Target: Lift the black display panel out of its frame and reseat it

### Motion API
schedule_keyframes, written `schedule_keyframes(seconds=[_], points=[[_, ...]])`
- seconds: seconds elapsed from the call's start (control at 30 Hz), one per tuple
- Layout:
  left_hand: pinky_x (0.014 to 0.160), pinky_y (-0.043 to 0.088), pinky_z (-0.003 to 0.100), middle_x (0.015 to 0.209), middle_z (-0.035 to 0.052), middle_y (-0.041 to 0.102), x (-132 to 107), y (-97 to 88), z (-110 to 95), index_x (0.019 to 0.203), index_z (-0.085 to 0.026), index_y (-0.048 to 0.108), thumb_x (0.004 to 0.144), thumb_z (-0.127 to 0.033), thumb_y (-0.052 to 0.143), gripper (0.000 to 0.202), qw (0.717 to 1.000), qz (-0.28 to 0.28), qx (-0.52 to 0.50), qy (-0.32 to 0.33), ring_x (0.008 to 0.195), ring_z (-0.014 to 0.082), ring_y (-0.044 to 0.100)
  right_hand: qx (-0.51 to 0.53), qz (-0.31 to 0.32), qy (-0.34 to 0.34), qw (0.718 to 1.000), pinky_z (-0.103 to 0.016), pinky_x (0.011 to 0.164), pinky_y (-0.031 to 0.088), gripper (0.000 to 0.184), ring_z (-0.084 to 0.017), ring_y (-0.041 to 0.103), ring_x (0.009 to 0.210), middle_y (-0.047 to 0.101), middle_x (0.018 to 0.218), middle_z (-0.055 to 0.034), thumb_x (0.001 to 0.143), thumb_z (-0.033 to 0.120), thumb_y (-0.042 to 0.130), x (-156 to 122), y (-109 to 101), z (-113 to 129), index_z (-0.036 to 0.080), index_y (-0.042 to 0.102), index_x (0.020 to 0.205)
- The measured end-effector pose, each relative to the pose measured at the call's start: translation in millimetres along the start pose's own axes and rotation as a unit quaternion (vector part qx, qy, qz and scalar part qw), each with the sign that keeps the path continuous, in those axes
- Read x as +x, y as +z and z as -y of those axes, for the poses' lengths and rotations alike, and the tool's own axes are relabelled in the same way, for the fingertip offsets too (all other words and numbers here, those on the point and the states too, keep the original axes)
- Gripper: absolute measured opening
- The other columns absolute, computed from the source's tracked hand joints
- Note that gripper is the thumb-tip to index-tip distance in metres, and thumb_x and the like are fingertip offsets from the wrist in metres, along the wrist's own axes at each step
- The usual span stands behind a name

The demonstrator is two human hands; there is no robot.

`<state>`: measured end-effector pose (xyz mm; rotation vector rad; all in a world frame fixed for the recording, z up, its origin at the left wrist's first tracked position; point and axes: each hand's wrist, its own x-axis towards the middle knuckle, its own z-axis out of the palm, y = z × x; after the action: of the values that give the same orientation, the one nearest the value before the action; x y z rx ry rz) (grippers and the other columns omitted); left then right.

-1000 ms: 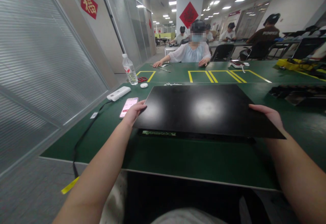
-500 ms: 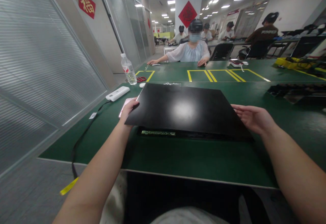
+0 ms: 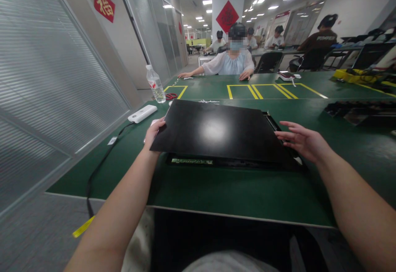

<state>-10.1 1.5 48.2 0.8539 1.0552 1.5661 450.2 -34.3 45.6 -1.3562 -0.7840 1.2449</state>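
Observation:
A glossy black screen panel (image 3: 213, 130) lies slightly raised over a black frame (image 3: 272, 125), with its left end higher. Along the near side of the frame shows a green circuit board strip (image 3: 192, 162). My left hand (image 3: 154, 132) is closed on the panel's left edge, thumb on top and the other fingers hidden below. At the panel's right edge is my right hand (image 3: 305, 140), fingers spread. Its fingertips are at the edge; whether they touch it I cannot tell. A pink flat thing (image 3: 145, 140) is mostly hidden behind my left hand.
On the left of the green table (image 3: 235, 195) are a white power bank (image 3: 142, 114) with a black cable, a water bottle (image 3: 155, 84) and red-handled scissors (image 3: 170, 96). Dark parts (image 3: 361, 113) lie at right. Across the table sits a person (image 3: 230, 62).
The panel has shifted left, so the right side of the frame beneath now shows. My right hand's fingers have spread apart. My left hand has moved slightly left with the panel.

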Motion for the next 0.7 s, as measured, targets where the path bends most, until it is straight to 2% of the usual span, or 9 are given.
schedule_keyframes(seconds=[0.13, 0.27, 0.4, 0.57, 0.7], points=[[0.088, 0.062, 0.043, 0.094, 0.0053, 0.080, -3, 4.9, -1, 0.123, -0.014, 0.072, 0.070, -0.015, 0.061, 0.054, 0.999, 0.007, -0.040, -0.008, 0.102, 0.0314, 0.074, -0.019, 0.010, 0.009, 1.000, -0.022, 0.041, 0.042, 0.041, -0.013, 0.053, 0.050, 0.076, 0.089, -0.0094, 0.076, 0.023, 0.061, 0, -2, 0, 0.024, 0.062, 0.117], [0.083, 0.063, 0.037, 0.089, 0.0051, 0.080, -6, 8.1, -1, 0.123, -0.014, 0.072, 0.066, -0.012, 0.065, 0.058, 0.998, 0.017, -0.053, -0.022, 0.095, 0.0295, 0.076, -0.034, 0.028, 0.002, 0.999, -0.024, 0.038, 0.035, 0.036, -0.010, 0.038, 0.045, 0.076, 0.091, -0.0096, 0.079, 0.032, 0.062, 1, -5, -1, 0.027, 0.059, 0.114], [0.076, 0.062, 0.033, 0.089, 0.0053, 0.080, -3, 5.2, 4, 0.119, -0.014, 0.074, 0.062, -0.011, 0.067, 0.058, 0.999, 0.011, -0.029, -0.027, 0.092, 0.0289, 0.076, -0.030, 0.019, 0.001, 0.999, -0.027, 0.038, 0.031, 0.032, -0.010, 0.032, 0.044, 0.075, 0.092, -0.0116, 0.080, 0.035, 0.061, 1, -6, -2, 0.027, 0.059, 0.111], [0.084, 0.060, 0.034, 0.093, 0.0068, 0.080, 5, -3.3, 10, 0.116, -0.012, 0.074, 0.061, -0.016, 0.073, 0.054, 1.000, 0.002, 0.001, -0.013, 0.096, 0.0283, 0.074, -0.042, 0.021, -0.011, 0.999, -0.030, 0.039, 0.033, 0.033, -0.010, 0.029, 0.043, 0.075, 0.093, -0.0123, 0.080, 0.042, 0.060, 1, -6, -3, 0.028, 0.058, 0.109], [0.083, 0.059, 0.032, 0.090, 0.0064, 0.080, 9, -8.1, 13, 0.106, -0.012, 0.076, 0.062, -0.017, 0.075, 0.044, 1.000, -0.007, 0.011, -0.025, 0.096, 0.0264, 0.074, -0.040, 0.010, -0.005, 0.999, -0.030, 0.039, 0.036, 0.034, -0.010, 0.028, 0.043, 0.075, 0.090, -0.0118, 0.079, 0.043, 0.059, 0, -3, -2, 0.029, 0.056, 0.109]])
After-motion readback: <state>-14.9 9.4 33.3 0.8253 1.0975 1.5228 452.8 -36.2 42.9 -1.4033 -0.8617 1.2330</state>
